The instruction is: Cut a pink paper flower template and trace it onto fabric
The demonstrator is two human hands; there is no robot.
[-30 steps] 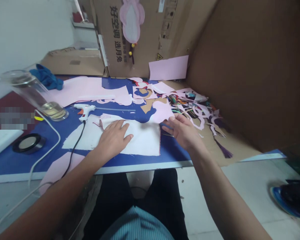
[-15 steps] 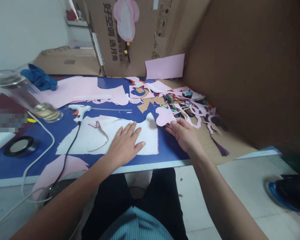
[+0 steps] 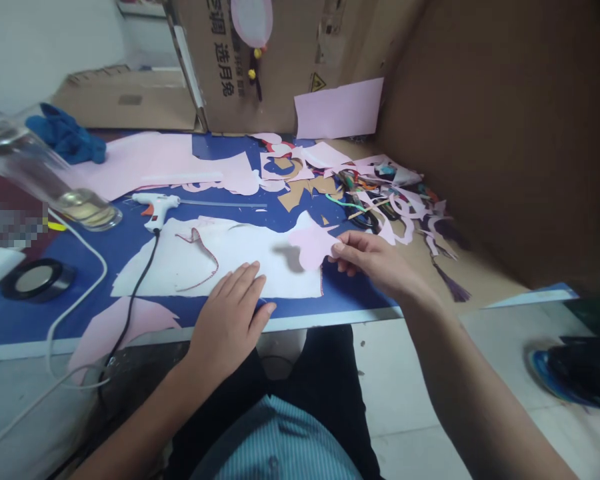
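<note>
Between the thumb and fingers of my right hand (image 3: 367, 259) is a small pink paper cutout (image 3: 311, 247) with rounded lobes. It is held over the right end of a large white sheet (image 3: 260, 257) and casts a shadow there. My left hand (image 3: 233, 303) is at the sheet's near edge, fingers stretched out and holding nothing; whether it touches the sheet I cannot tell. A thin, dark red, curved strip (image 3: 211, 259) lies on the sheet's left half. Just beyond that sits a white glue gun (image 3: 157, 208), a clear glue stick (image 3: 220, 203) projecting from its back.
Paper scraps and cords (image 3: 380, 193) are heaped at the right rear. Cardboard walls (image 3: 480, 133) rise behind and to the right. On the left are a glass cup (image 3: 75, 200), black tape (image 3: 37, 279), a blue cloth (image 3: 65, 137), and cables (image 3: 103, 267) over the table edge.
My right hand has brought the pink cutout left and nearer, from beside the scraps to over the white sheet. My left hand has drawn back toward the near edge. The view has tilted down.
</note>
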